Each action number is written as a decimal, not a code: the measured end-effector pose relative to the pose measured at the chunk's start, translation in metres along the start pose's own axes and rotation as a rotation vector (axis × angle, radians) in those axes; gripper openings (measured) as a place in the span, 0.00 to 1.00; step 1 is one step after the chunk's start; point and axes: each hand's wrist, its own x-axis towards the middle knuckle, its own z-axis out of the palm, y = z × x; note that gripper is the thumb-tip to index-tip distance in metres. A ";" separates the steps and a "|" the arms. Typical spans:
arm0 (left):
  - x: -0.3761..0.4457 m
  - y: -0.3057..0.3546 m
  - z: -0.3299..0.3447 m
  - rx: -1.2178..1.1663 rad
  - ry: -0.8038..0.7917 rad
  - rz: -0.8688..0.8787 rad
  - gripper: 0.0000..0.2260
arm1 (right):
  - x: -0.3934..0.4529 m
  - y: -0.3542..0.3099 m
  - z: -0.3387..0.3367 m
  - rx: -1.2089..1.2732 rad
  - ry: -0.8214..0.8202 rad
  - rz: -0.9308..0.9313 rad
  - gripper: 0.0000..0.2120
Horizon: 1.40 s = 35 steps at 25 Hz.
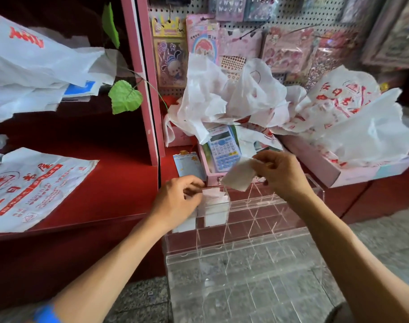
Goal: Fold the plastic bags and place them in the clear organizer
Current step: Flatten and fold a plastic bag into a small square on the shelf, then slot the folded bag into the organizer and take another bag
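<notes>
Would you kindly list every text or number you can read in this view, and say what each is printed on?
Flat plastic bag on the red shelf: red Chinese print, blurred, not readable.
Crumpled bags on the right: red characters, creased, unreadable.
Calculator: keys and label too small.
Pink card on the pegboard: print too small to read.

A red shelf surface [119, 183] is seen at the left, and a flat white plastic bag [33, 190] with red print is spread directly on it. To the right, a red counter [366, 201] is seen, loaded with a pink box [352, 176] heaped with crumpled white bags [292, 108]. Beside that box a pink tray [210, 180] is set, a blue calculator [224, 148] lying in it. The clear organizer [257, 241] is seen at the counter's front edge, above the grey speckled floor [385, 241]; its support cannot be made out.
</notes>
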 end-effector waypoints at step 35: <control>-0.026 -0.040 -0.073 0.355 0.103 -0.063 0.08 | -0.011 -0.029 0.125 -0.511 -0.319 -0.467 0.04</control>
